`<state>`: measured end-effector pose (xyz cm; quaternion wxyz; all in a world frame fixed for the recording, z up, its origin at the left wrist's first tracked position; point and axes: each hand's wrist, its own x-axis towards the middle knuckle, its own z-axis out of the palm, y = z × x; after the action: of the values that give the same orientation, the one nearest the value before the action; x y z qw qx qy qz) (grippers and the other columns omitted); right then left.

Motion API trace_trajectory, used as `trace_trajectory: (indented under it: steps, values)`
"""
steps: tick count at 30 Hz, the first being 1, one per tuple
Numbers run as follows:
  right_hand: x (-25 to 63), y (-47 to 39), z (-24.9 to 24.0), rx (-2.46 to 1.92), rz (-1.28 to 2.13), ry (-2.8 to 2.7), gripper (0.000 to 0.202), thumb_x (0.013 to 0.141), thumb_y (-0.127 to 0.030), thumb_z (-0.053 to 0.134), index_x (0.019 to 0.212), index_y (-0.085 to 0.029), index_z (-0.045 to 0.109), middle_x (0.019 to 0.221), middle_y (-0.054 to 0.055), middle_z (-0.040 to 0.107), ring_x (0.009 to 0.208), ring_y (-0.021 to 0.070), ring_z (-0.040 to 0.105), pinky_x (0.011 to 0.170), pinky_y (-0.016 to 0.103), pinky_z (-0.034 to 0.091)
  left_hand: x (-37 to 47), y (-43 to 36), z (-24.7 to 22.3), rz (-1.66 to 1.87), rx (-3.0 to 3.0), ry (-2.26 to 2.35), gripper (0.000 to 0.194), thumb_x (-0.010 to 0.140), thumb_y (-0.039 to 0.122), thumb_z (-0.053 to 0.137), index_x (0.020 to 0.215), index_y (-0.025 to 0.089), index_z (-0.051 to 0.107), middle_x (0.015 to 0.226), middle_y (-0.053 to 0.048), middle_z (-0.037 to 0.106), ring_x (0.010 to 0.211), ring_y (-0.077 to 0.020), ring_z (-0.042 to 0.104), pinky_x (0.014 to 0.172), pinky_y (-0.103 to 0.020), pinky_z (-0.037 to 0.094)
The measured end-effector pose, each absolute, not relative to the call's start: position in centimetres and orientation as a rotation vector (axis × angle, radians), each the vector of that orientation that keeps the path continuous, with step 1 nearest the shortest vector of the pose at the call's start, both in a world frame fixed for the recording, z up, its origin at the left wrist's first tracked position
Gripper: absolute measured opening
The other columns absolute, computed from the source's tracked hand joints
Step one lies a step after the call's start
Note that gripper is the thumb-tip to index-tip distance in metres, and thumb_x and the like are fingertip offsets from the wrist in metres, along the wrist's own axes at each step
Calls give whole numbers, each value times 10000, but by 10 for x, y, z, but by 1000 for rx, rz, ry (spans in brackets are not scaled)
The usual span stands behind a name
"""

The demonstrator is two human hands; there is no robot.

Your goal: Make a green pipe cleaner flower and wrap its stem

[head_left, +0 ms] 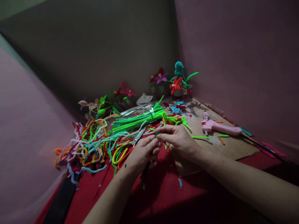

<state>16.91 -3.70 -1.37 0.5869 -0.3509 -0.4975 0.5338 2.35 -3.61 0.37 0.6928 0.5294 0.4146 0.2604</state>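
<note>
Between the fingertips of both hands is a small dark green fuzzy piece (pixel 157 134), mostly covered by the fingers. My left hand (pixel 145 152) pinches it from the left, and a dark green strand (pixel 143 186) hangs below that hand. From the right, my right hand (pixel 178 140) closes its thumb and index finger on the same piece. Scissors (pixel 138 137) lie just beyond my left hand, on a tangle of coloured pipe cleaners (pixel 93 143). Behind the hands rests a bundle of bright green pipe cleaners (pixel 137 119).
A pink glue gun (pixel 220 127) lies on a brown board (pixel 235 147) at the right. Pipe-cleaner flowers, including a red one (pixel 176 85), stand at the back. The red cloth (pixel 168 193) holds a small blue piece (pixel 180 183) near the front.
</note>
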Motion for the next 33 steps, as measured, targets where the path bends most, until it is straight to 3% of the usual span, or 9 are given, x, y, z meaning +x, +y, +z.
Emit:
trace_trajectory:
  steps: [4, 14, 21, 25, 33]
  values:
    - [169, -38, -13, -896, 1105, -1265, 154, 688, -175, 603, 536, -156, 590, 523, -39, 484, 544, 92, 438, 536, 234, 358, 24, -37, 5, 546, 1214, 937, 240, 810, 409, 507, 754, 177, 482, 513, 82, 325, 368, -24, 212, 334, -153, 305]
    - [164, -36, -22, -897, 1010, -1332, 120, 754, -208, 547, 691, -142, 625, 670, -2, 566, 663, 121, 500, 631, 247, 398, 26, -34, -1, 616, 1381, 955, 194, 834, 324, 476, 737, 157, 465, 546, 51, 455, 369, -35, 386, 341, -147, 371]
    - [166, -36, -22, -992, 787, -1304, 209, 754, -195, 556, 549, -153, 559, 540, -31, 466, 537, 94, 413, 518, 232, 344, 26, -37, 2, 522, 1347, 1032, 197, 807, 331, 500, 717, 156, 488, 543, 43, 486, 330, -45, 393, 277, -159, 371]
    - [166, -36, -19, -937, 925, -1311, 153, 739, -224, 577, 608, -148, 600, 560, -26, 520, 551, 95, 433, 524, 229, 356, 24, -36, 1, 530, 1281, 999, 197, 790, 347, 522, 729, 162, 494, 526, 52, 475, 320, -47, 381, 271, -180, 397]
    - [172, -28, -18, -950, 1107, -1090, 203, 688, -330, 645, 626, -140, 604, 522, -39, 485, 474, 77, 384, 451, 230, 320, 18, -31, 2, 477, 1373, 1011, 172, 800, 313, 509, 761, 146, 523, 546, 35, 493, 357, -60, 431, 300, -181, 424]
